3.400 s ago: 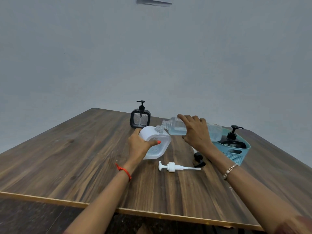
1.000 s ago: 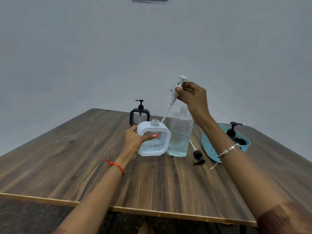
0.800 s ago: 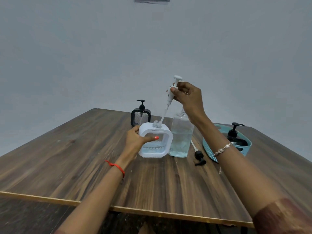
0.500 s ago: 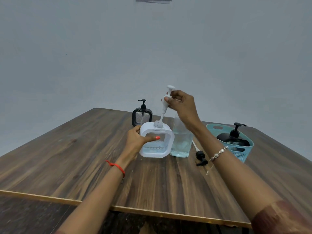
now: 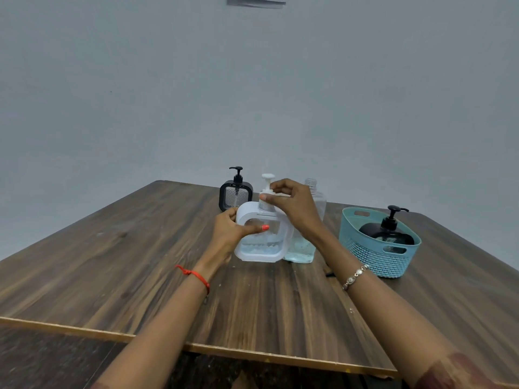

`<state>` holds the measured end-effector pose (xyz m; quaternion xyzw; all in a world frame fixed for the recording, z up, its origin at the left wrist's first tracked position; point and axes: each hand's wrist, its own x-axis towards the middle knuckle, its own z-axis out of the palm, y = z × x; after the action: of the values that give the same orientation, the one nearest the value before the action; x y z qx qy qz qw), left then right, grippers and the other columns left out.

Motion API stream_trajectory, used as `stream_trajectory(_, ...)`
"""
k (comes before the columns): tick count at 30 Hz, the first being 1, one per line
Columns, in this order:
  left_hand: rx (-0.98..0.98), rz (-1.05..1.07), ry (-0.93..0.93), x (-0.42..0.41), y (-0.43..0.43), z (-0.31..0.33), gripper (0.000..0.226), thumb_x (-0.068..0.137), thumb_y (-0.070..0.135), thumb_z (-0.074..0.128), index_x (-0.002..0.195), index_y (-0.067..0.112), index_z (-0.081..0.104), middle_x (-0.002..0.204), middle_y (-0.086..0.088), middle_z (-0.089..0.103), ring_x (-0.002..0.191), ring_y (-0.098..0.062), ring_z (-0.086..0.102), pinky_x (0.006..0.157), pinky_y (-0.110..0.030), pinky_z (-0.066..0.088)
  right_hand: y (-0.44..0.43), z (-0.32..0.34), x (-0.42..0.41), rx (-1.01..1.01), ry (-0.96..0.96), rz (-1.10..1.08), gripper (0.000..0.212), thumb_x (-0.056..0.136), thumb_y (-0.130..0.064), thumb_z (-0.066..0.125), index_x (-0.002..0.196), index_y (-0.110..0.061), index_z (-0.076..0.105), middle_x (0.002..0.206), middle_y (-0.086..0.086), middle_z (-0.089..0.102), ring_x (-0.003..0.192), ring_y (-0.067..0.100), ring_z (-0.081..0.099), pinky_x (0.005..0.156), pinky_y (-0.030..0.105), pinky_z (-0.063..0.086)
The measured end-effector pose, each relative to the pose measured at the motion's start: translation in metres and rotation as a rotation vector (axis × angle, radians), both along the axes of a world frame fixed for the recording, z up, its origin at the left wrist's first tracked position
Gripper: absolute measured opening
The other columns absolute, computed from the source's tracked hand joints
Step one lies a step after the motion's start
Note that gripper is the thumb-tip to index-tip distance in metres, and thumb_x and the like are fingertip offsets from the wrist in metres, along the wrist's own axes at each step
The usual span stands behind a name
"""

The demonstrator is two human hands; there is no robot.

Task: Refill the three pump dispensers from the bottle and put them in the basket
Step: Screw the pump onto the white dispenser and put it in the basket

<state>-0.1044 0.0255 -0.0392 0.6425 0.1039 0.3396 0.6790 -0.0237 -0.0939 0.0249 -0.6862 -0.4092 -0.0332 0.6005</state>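
My right hand [image 5: 292, 204] has come down. Half a second ago it was feeding the tube of the white plastic pump head [image 5: 267, 181] into the neck from above. Now the pump's collar sits on the white square-framed plastic dispenser [image 5: 264, 248], and my thumb and fingertips pinch that collar, I judge to screw it tight. My left hand [image 5: 229, 231] grips the dispenser's left edge, thumb across the clear window, keeping it upright on the dark wooden table [image 5: 112, 262]. I take it that pouring is over for this one; closing and basketing remain.

The gripped dispenser shows only a shallow band of clear liquid at its bottom. Just right of the grip, the clear plastic refill bottle [image 5: 304, 248] stands uncapped with liquid in its lower part. Behind the grip stands the black square-framed dispenser [image 5: 235, 196], pump on; I cannot read its level. Well right of the grip, the teal perforated plastic basket [image 5: 376, 256] holds a round black dispenser [image 5: 384, 234].
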Motion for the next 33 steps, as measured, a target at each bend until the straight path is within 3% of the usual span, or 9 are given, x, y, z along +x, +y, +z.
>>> stream_trajectory(3, 0.005, 0.014, 0.003, 0.001, 0.0, 0.001, 0.046, 0.057, 0.002, 0.085, 0.097, 0.006, 0.063, 0.089, -0.009, 0.069, 0.079, -0.023, 0.066, 0.072, -0.034, 0.057, -0.002, -0.003, 0.0, -0.005, -0.026, -0.028, 0.026, 0.067, -0.015, 0.082, 0.082, -0.009, 0.061, 0.079, -0.006, 0.064, 0.073, -0.003, 0.062, 0.061, 0.004, 0.044)
stream_trajectory(6, 0.024, 0.025, 0.013, 0.001, -0.001, 0.002, 0.047, 0.057, 0.003, 0.085, 0.099, 0.006, 0.063, 0.087, -0.006, 0.068, 0.075, -0.018, 0.065, 0.063, -0.023, 0.056, -0.002, -0.005, -0.003, 0.014, -0.045, -0.049, 0.022, 0.071, -0.015, 0.08, 0.079, -0.007, 0.061, 0.076, -0.006, 0.063, 0.069, -0.005, 0.062, 0.063, 0.007, 0.046)
stream_trajectory(10, 0.037, 0.027, 0.018, 0.0, -0.003, 0.002, 0.044, 0.058, 0.004, 0.085, 0.095, 0.01, 0.061, 0.084, 0.0, 0.067, 0.073, -0.015, 0.064, 0.056, -0.017, 0.053, -0.006, -0.01, -0.003, 0.135, -0.012, -0.085, 0.02, 0.084, -0.019, 0.068, 0.074, -0.001, 0.068, 0.075, 0.014, 0.069, 0.07, 0.02, 0.064, 0.072, 0.034, 0.05)
stream_trajectory(12, 0.007, 0.023, 0.004, 0.0, -0.004, 0.002, 0.043, 0.058, 0.002, 0.084, 0.094, 0.01, 0.062, 0.085, -0.003, 0.068, 0.073, -0.016, 0.065, 0.057, -0.019, 0.054, -0.01, -0.012, -0.001, 0.173, 0.006, -0.104, 0.02, 0.085, -0.013, 0.065, 0.071, 0.001, 0.068, 0.076, 0.021, 0.069, 0.071, 0.032, 0.064, 0.073, 0.039, 0.051)
stream_trajectory(17, -0.044, 0.005, -0.01, 0.002, -0.005, 0.004, 0.037, 0.059, -0.001, 0.083, 0.087, 0.013, 0.062, 0.081, -0.003, 0.068, 0.068, -0.015, 0.066, 0.058, -0.023, 0.056, -0.017, -0.011, -0.005, 0.218, 0.077, -0.069, 0.018, 0.079, 0.005, 0.06, 0.07, -0.009, 0.065, 0.071, 0.01, 0.068, 0.069, 0.019, 0.065, 0.072, 0.027, 0.054)
stream_trajectory(22, -0.051, -0.017, -0.01, 0.002, -0.009, 0.006, 0.041, 0.057, 0.0, 0.084, 0.091, 0.009, 0.062, 0.083, -0.005, 0.068, 0.074, -0.02, 0.065, 0.067, -0.03, 0.058, -0.018, 0.001, 0.002, 0.11, 0.174, 0.064, 0.027, 0.081, 0.007, 0.056, 0.106, -0.001, 0.065, 0.089, 0.004, 0.069, 0.073, 0.002, 0.065, 0.066, 0.012, 0.049)
stream_trajectory(24, -0.041, -0.019, -0.019, 0.002, -0.009, 0.008, 0.04, 0.057, 0.0, 0.084, 0.09, 0.01, 0.063, 0.084, -0.005, 0.068, 0.074, -0.019, 0.065, 0.068, -0.03, 0.058, -0.017, 0.001, 0.001, 0.096, 0.147, 0.039, 0.027, 0.082, 0.005, 0.056, 0.105, -0.001, 0.068, 0.091, 0.004, 0.069, 0.071, 0.0, 0.064, 0.065, 0.01, 0.049)
stream_trajectory(30, -0.056, -0.056, -0.023, 0.0, -0.01, 0.012, 0.038, 0.06, -0.001, 0.082, 0.089, 0.014, 0.064, 0.085, -0.005, 0.07, 0.073, -0.017, 0.068, 0.065, -0.029, 0.058, -0.024, 0.005, 0.005, 0.171, 0.117, -0.05, 0.022, 0.077, 0.004, 0.058, 0.09, -0.008, 0.071, 0.068, -0.002, 0.07, 0.065, 0.005, 0.064, 0.063, 0.016, 0.05)
stream_trajectory(33, -0.058, -0.088, -0.024, -0.002, -0.01, 0.013, 0.039, 0.06, -0.004, 0.081, 0.092, 0.011, 0.065, 0.087, -0.007, 0.07, 0.076, -0.02, 0.068, 0.071, -0.035, 0.059, -0.025, 0.009, 0.008, -0.01, 0.132, 0.14, 0.026, 0.073, -0.005, 0.065, 0.097, -0.013, 0.069, 0.088, 0.0, 0.071, 0.081, 0.01, 0.066, 0.077, 0.023, 0.052)
